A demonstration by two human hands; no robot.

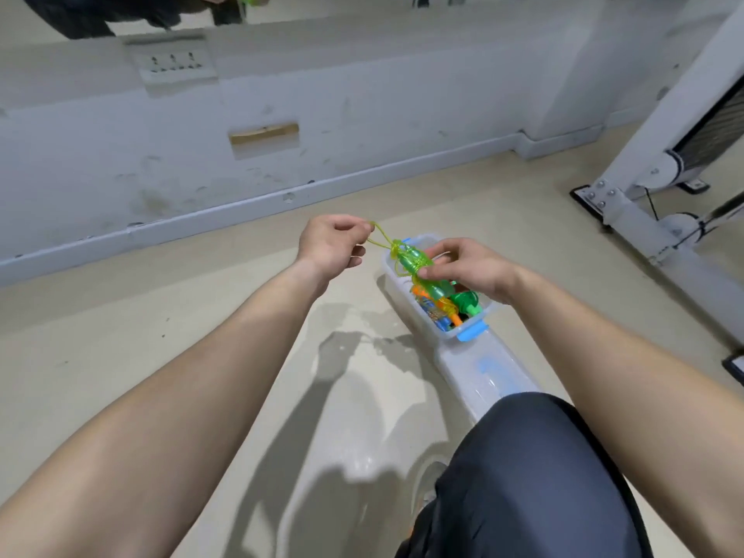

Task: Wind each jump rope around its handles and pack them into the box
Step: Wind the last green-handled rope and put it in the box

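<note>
Left hand (pixel 331 243) pinches a loop of yellow-green rope (pixel 381 237), fingers curled; right hand (pixel 469 267) grips the green handles (pixel 418 263) just above the clear box (pixel 406 312) on the floor (pixel 201 300), other ropes inside.

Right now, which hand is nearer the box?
Right. The right hand is over the box, holding the handles. The left hand is out to the box's left, clear of its rim, pinching the rope.
</note>
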